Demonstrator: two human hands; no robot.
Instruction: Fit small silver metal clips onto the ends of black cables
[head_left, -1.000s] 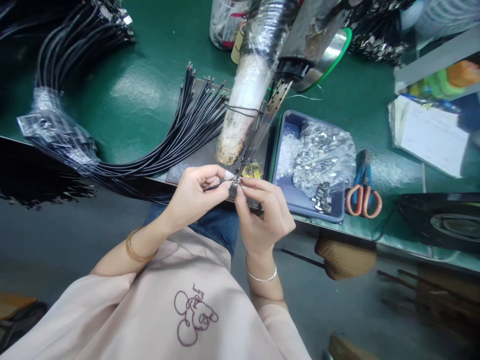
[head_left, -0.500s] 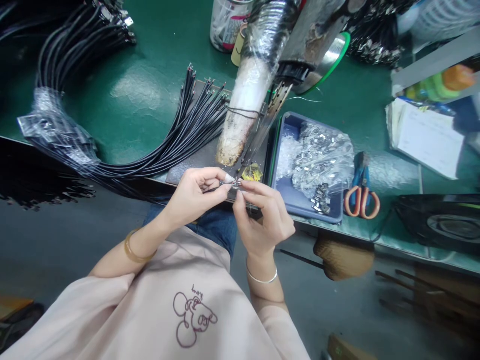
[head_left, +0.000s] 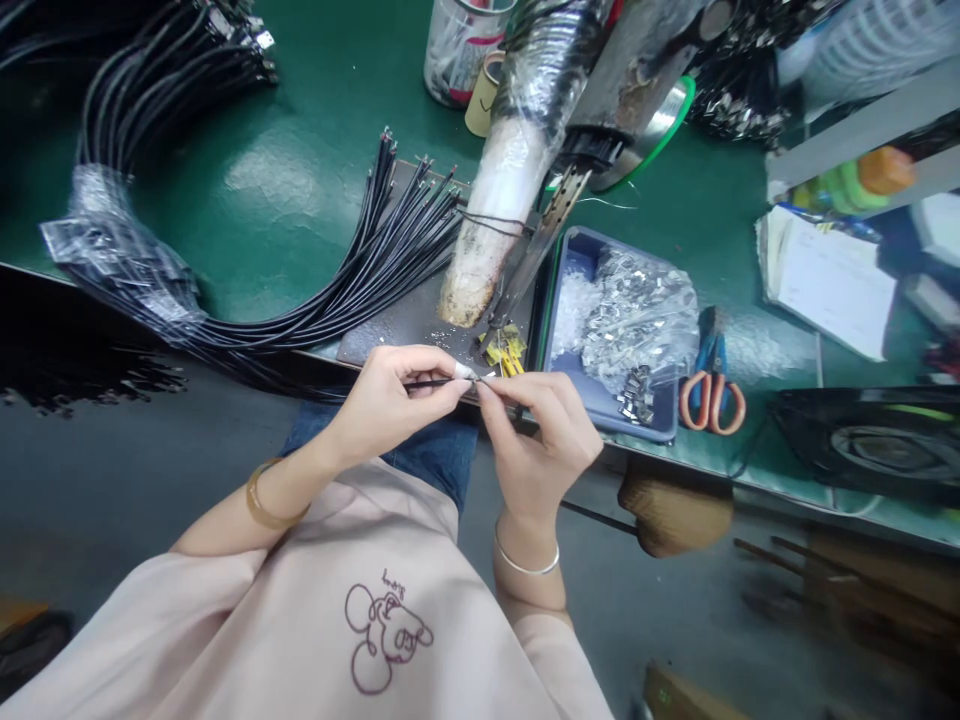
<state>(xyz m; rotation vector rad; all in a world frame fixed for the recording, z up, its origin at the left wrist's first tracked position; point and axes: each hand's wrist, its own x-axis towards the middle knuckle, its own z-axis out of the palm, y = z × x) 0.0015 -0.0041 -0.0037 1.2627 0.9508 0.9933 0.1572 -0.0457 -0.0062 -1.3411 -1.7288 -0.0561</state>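
My left hand point(head_left: 401, 395) pinches a black cable point(head_left: 427, 383) close to its end, with thumb and index finger closed. White wrapping covers its index fingertip. Opposite it, my right hand point(head_left: 544, 425) pinches a tiny metal piece at the cable's end; it looks like a connector, but fingers hide most of it. Just above both hands is the tip of a soldering iron point(head_left: 536, 255), slanting down from a clamped holder. Beneath the tip lies a crumpled yellow piece point(head_left: 506, 350). A bundle of black cables point(head_left: 322, 300) rests on the dark plate point(head_left: 360, 345) to the left.
Right of the plate, a blue tray point(head_left: 559, 390) holds bagged metal connectors point(head_left: 637, 310) and loose ones. Beside it lie orange-handled cutters point(head_left: 712, 400). A plastic-wrapped tube point(head_left: 495, 210) hangs over the plate. Behind are a solder spool point(head_left: 679, 120), a clear tub point(head_left: 457, 60) and papers point(head_left: 832, 275).
My hands have dropped slightly toward me, away from the iron's tip. The right hand has shifted a little right, and more of the black cable shows at the left fingers.
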